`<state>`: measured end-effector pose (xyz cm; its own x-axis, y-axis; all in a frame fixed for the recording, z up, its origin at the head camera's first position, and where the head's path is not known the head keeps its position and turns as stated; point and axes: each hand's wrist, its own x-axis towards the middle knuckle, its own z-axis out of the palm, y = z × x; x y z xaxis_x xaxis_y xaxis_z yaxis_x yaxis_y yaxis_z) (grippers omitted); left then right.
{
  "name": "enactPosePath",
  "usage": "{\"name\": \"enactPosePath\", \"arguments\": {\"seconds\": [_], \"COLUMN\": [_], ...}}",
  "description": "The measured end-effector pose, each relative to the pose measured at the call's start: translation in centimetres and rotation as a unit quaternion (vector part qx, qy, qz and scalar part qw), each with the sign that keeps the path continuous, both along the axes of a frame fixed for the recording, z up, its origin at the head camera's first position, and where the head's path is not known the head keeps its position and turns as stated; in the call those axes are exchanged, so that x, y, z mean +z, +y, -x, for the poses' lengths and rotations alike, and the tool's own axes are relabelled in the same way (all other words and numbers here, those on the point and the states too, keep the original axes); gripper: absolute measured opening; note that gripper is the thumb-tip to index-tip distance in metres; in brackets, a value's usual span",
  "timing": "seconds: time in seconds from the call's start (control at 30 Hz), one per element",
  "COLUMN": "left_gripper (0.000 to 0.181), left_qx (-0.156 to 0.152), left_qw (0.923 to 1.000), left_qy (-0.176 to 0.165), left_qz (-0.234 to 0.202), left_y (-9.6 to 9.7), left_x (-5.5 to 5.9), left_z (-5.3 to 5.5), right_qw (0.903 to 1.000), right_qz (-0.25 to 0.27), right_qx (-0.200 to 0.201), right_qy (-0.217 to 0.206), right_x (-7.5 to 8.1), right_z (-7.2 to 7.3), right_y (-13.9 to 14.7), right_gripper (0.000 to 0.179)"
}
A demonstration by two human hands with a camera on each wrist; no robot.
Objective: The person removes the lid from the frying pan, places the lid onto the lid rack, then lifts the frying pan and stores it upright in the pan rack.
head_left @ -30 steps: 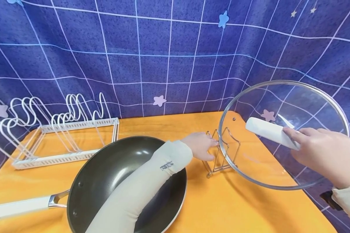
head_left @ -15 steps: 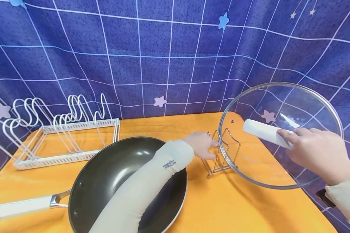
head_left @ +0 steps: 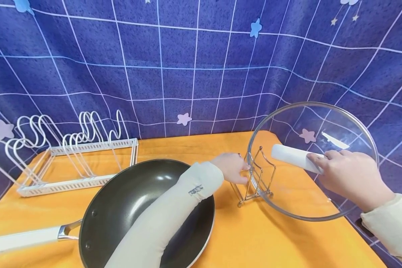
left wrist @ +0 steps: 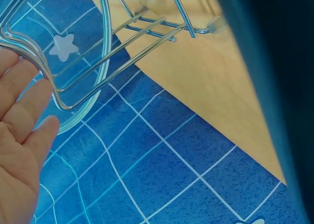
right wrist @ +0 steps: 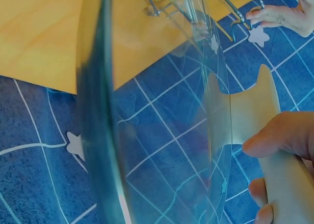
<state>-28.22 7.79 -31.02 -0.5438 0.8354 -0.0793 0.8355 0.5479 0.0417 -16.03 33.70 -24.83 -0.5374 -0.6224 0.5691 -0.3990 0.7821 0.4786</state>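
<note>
Your lid (head_left: pixel 308 190) stands near upright at your right, over the table's (head_left: pixel 234 230) right end, its rim crossing the small rack (head_left: pixel 252 195) in the head view; you cannot tell from here whether rim and wire touch; it is clear glass edged in metal, so expect it stiff, fairly weighty for its width, slick on the face and apt to chip if knocked on wire; the white handle (head_left: pixel 289 154) at its middle looks the right place to hold, and your right hand (head_left: pixel 353 175) is wrapped round it, thumb on one side and fingers curled on the other; held at the centre, the rim could swing, so a firm wrist seems wise; your left hand (head_left: pixel 230 167) is at the small rack's left side, fingers nearly straight against the wire, which looks light and easy to shift; your left sleeve (head_left: pixel 174 212) crosses over the dark pan (head_left: pixel 127 201); farther left stands the white rack (head_left: pixel 70 183), and behind it all hangs the blue curtain (head_left: pixel 177 44)
</note>
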Motion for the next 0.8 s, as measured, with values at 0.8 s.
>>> {"name": "enactPosePath", "arguments": {"seconds": [0.8], "left_gripper": [0.042], "left_qx": [-0.008], "left_qw": [0.9999], "left_qy": [0.007], "left_qz": [-0.006], "left_y": [0.15], "left_x": [-0.09], "left_z": [0.04], "right_qw": [0.9965], "right_qz": [-0.025], "right_qx": [-0.055], "right_qy": [-0.058], "right_x": [0.43], "right_z": [0.65], "right_y": [0.26], "right_gripper": [0.059]}}
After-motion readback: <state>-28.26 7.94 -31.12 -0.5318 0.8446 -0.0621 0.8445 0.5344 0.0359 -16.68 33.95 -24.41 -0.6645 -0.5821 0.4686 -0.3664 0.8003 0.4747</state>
